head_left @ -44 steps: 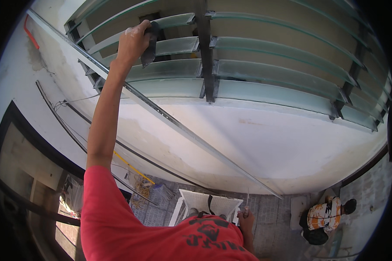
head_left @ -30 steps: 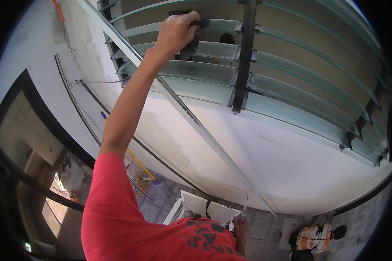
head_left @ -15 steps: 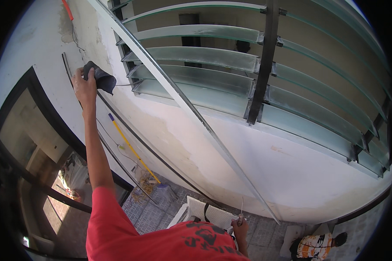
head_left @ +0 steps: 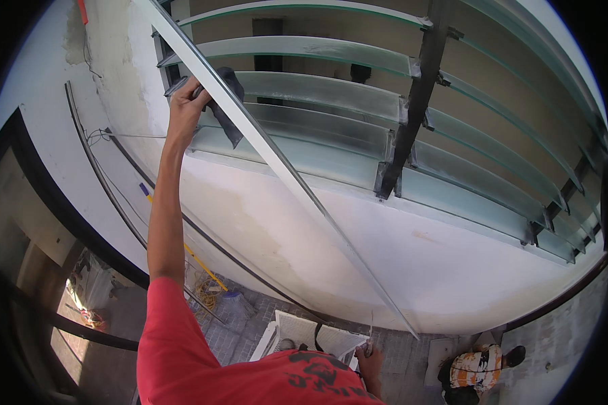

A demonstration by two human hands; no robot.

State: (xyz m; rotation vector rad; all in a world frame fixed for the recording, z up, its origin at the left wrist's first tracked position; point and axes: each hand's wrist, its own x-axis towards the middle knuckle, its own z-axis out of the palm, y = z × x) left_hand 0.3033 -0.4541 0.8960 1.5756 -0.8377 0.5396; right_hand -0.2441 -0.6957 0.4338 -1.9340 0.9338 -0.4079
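Note:
My left hand point(head_left: 188, 108) is raised at the left end of the louvre window, closed on a dark grey cloth point(head_left: 227, 121). The cloth hangs partly behind a long metal bar point(head_left: 277, 158) that slants across the window, close to the glass slats point(head_left: 317, 86). My fingers are at the bar's left edge; whether they touch it I cannot tell. Low down, near my red shirt, my right hand point(head_left: 370, 366) is closed around a screwdriver-like tool point(head_left: 368, 347) with a thin upright shaft. Its tip is too small to make out.
Below the window runs a patched white wall point(head_left: 263, 209). A yellow-handled broom point(head_left: 206, 264) leans at the left beside a coiled cord point(head_left: 208, 291). A dark-framed glass door point(head_left: 54, 182) stands at far left. Another person point(head_left: 476, 368) is low at the right, on the paved floor point(head_left: 402, 354).
My left hand has moved right with the cloth, from the bare wall to the window's left end, bringing the cloth behind the slanted bar. My right hand keeps its tool low down.

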